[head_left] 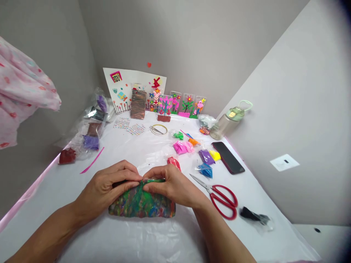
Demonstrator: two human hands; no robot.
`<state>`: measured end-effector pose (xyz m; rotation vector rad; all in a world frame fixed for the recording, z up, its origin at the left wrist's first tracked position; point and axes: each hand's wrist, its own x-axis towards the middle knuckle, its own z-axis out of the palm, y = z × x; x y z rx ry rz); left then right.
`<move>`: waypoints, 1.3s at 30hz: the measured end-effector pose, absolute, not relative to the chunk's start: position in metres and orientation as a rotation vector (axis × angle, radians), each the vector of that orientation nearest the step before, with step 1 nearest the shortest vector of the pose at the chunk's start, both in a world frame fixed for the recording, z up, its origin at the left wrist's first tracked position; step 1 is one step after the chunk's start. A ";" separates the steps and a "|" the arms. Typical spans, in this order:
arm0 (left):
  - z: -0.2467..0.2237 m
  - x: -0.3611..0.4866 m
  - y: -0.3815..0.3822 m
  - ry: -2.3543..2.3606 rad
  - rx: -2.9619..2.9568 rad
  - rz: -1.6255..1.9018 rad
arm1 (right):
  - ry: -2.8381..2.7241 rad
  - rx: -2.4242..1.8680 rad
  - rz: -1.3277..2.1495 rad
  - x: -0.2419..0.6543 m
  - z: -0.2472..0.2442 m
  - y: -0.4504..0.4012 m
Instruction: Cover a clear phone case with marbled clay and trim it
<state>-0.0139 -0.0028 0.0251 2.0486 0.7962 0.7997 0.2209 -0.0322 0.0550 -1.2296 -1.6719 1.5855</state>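
Note:
A phone case coated in marbled clay, mostly green with blue, red and yellow flecks, lies sideways on the white-covered table close to me. My left hand pinches its far edge near the middle, thumb on the clay and fingers behind. Just beside it, my right hand grips the same edge with thumb and index finger. The two sets of fingertips almost meet. Part of the case's far side is hidden by my hands. Beyond my right hand lies a red clay packet.
Red-handled scissors lie open at right, near a black clay packet and a phone. A bottle and decorated cases stand behind. More clay bags line the left edge; a pink strip lies nearby.

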 end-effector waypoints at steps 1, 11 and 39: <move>0.025 -0.014 -0.003 0.801 2.047 0.795 | -1.666 -1.222 1.593 0.220 0.055 -0.032; 0.030 -0.010 -0.010 1.062 1.853 0.771 | -1.669 -1.275 1.544 0.216 0.057 -0.036; 0.025 -0.015 -0.004 1.012 2.260 0.878 | -1.616 -1.265 1.489 0.210 0.058 -0.036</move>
